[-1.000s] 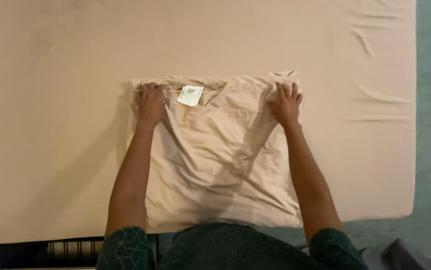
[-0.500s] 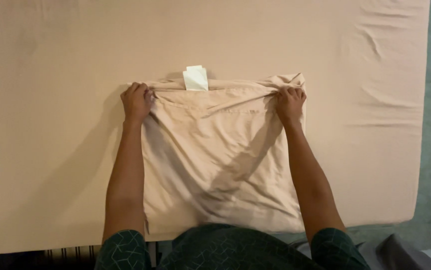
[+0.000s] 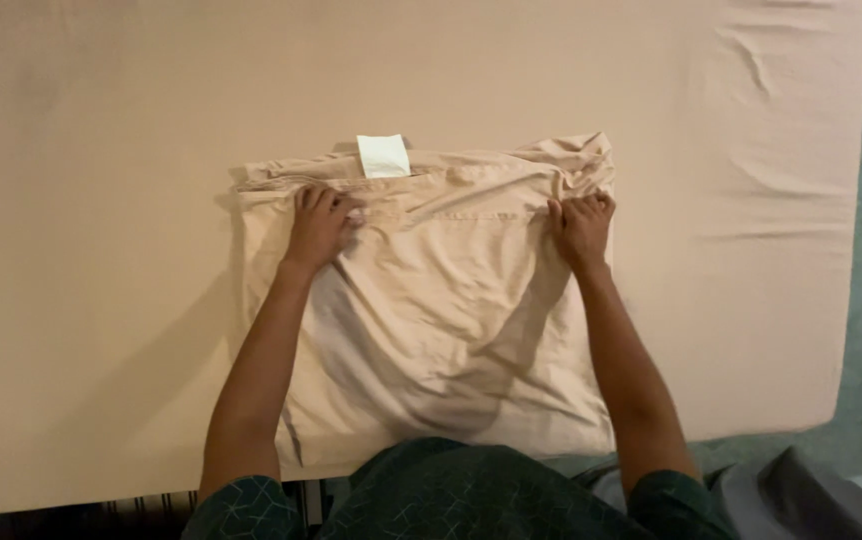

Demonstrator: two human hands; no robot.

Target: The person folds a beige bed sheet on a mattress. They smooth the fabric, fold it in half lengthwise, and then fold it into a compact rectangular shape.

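Grip: left hand and right hand pinched pillowcase hem, holding far edge taut, flat on bed sheet; white label exposed.

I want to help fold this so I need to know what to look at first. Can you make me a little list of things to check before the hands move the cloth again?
1. Left hand on the folded beige cloth: ok, it rests near the top left edge.
2. Right hand on the cloth: ok, fingers curl at the top right edge.
3. Top edge straight: not ok, the right corner is bunched up.
4. Cloth smooth: not ok, wrinkles run across the middle.
5. White tag tucked away: not ok, it sticks out at the top.
6. Cloth fully on the beige sheet: cannot tell, the near edge is hidden by the person's body.
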